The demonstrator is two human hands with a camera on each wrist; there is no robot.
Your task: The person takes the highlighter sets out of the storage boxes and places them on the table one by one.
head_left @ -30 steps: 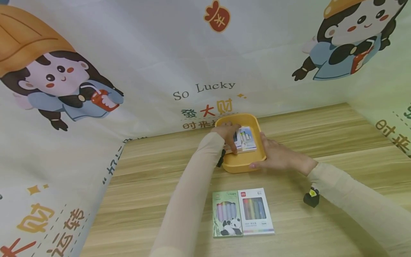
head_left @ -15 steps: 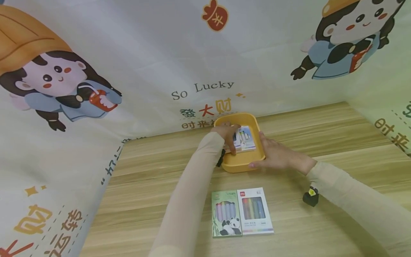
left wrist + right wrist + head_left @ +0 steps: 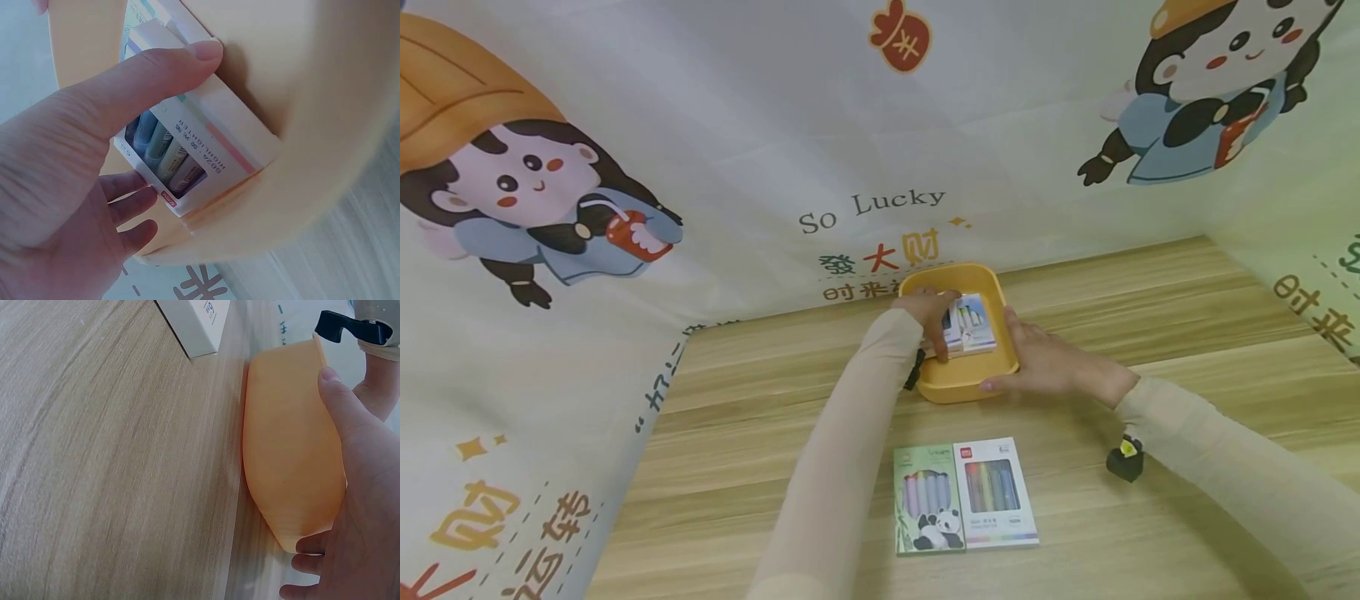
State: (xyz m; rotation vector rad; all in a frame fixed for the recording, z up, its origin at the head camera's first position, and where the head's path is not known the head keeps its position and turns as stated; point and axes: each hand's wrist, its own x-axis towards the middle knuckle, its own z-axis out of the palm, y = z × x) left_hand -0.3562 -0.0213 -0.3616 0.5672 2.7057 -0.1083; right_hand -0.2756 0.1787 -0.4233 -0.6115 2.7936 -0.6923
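Note:
My left hand (image 3: 928, 317) reaches into the yellow plastic bin (image 3: 966, 392) and grips a white highlighter box (image 3: 234, 128). In the left wrist view its thumb lies across the box's edge, with the fingers at the opposite side. Another pen box (image 3: 977, 323) lies beside it in the bin, partly hidden in the left wrist view. My right hand (image 3: 1052, 360) holds the bin's right side from outside. The right wrist view shows the thumb near the rim at one end of the wall (image 3: 290, 437) and the fingers bent at the other end.
A green panda marker box (image 3: 928, 500) and a white marker box (image 3: 996, 492) lie side by side on the wooden table (image 3: 715, 483), nearer me than the bin. A printed cloth (image 3: 760, 133) hangs right behind the bin and along the sides.
The view has shifted very slightly. Both hands, the bin and the boxes keep nearly the same places.

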